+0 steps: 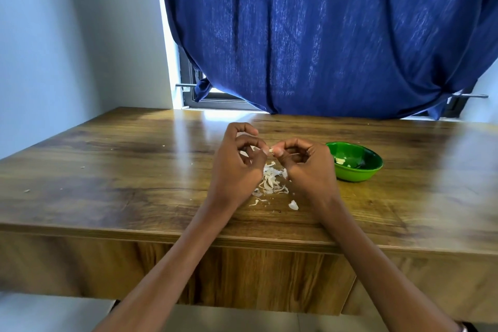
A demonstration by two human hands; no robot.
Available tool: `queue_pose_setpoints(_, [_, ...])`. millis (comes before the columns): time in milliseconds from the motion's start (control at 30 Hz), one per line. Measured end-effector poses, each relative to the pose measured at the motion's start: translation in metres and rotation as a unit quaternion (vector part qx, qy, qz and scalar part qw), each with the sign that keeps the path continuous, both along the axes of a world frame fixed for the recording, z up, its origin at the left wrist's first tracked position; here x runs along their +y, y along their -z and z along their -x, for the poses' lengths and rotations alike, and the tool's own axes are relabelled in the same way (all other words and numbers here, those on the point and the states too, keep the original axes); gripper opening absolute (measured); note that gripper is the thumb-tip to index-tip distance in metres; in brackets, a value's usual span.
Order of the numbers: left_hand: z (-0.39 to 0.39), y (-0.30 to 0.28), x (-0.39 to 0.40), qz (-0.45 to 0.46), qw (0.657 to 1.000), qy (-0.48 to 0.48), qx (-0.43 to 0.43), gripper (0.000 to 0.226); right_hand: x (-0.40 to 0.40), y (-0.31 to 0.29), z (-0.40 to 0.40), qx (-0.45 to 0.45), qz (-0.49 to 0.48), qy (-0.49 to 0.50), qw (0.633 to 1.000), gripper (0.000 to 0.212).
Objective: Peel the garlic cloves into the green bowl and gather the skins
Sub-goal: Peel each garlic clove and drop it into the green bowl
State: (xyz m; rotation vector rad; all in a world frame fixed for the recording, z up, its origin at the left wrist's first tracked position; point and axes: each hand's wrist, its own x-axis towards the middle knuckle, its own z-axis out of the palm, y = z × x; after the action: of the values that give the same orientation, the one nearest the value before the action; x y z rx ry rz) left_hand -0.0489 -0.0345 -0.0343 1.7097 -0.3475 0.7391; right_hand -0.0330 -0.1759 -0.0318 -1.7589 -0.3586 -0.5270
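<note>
While both hands (272,159) pinch, garlic clove (271,149) between fingertips

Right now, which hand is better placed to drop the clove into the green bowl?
The right hand: it pinches the garlic clove together with the left hand, and the green bowl sits just beside it.

Glossy wood-grain table (113,170) against pale wall (67,35). Dark blue curtain (323,35) hangs over dark-framed window (199,94) behind, hem just above far table edge. Daylight leaks beneath curtain, glares on tabletop. Light floor (40,315) below.
</note>
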Motion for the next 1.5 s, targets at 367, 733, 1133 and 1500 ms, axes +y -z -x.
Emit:
queue_pose_setpoints(367, [0.0044,-0.0018,0.0012,-0.024,0.999,-0.047,-0.008,0.051,0.0007,0.0001,0.0033,-0.057,0.062,0.02,0.996,0.018])
queue_pose_setpoints(733, [0.002,-0.0042,0.0034,0.044,0.999,0.026,0.019,0.052,-0.0033,0.0,0.0013,-0.005,-0.015,-0.008,1.0,0.007])
queue_pose_setpoints(1133, [0.0011,-0.0047,0.003,0.051,0.998,0.016,0.014,0.052,-0.003,0.0025,0.0001,-0.023,0.003,-0.017,1.0,0.009])
queue_pose_setpoints(1500, [0.0038,-0.0073,0.0044,0.067,0.995,0.053,0.052,0.057,-0.0024,-0.0021,0.0042,0.13,-0.051,-0.086,0.986,0.009])
